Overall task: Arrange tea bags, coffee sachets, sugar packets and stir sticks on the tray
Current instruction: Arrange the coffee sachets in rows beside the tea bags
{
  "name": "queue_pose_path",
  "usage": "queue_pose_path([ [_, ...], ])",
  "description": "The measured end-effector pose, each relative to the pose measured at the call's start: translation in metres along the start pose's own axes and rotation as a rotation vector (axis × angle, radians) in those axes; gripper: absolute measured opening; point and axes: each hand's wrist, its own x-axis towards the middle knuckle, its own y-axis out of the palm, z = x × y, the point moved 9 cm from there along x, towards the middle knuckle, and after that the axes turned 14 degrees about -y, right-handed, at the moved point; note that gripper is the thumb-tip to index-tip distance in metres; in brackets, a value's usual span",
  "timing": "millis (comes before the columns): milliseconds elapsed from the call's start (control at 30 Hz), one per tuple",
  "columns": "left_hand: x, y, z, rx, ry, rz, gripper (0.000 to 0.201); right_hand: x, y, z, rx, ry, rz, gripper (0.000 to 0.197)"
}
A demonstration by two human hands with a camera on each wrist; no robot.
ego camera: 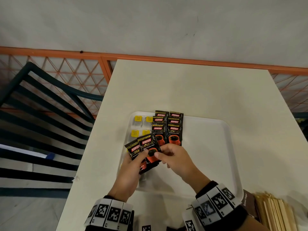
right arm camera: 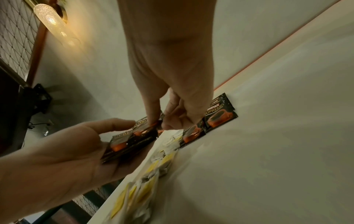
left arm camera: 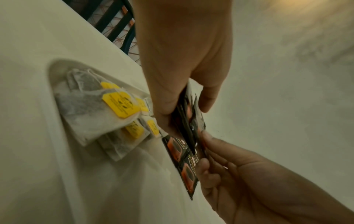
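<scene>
A white tray (ego camera: 216,147) lies on the table. Tea bags (ego camera: 138,119) with yellow tags fill its left side (left arm camera: 95,106). Beside them, black coffee sachets (ego camera: 174,135) lie overlapped in two columns (right arm camera: 218,118). My left hand (ego camera: 140,157) grips a fanned stack of the same sachets (ego camera: 146,147) just above the tray's left part. My right hand (ego camera: 160,152) pinches the top sachet of that stack between thumb and forefinger (right arm camera: 162,121). The wrist views show the stack (left arm camera: 191,121) held off the tray.
Wooden stir sticks (ego camera: 275,214) and a brown sugar packet (ego camera: 248,204) lie on the table at the near right, beside the tray. A dark slatted chair (ego camera: 41,114) stands left of the table. An orange mesh railing (ego camera: 83,77) runs behind.
</scene>
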Motion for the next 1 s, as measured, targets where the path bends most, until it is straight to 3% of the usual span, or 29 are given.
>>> queue_pose_path([
  [167,0.000,-0.013,-0.001,-0.042,-0.023,-0.004,0.036,-0.001,0.001,-0.004,0.183,0.072,0.004,0.015],
  [267,-0.001,-0.027,-0.003,-0.072,-0.013,-0.074,0.029,0.000,-0.005,-0.010,0.283,0.135,-0.052,0.012],
  [433,-0.002,-0.043,-0.004,-0.128,-0.009,-0.129,0.028,0.006,-0.027,-0.020,0.121,0.158,-0.209,0.015],
  [767,-0.001,-0.042,-0.003,-0.124,-0.016,-0.115,0.026,0.020,-0.021,-0.032,-0.076,0.180,-0.237,0.023],
  [1000,0.002,-0.043,-0.001,-0.101,-0.012,-0.123,0.026,0.023,-0.023,-0.028,-0.197,0.095,-0.260,0.018],
])
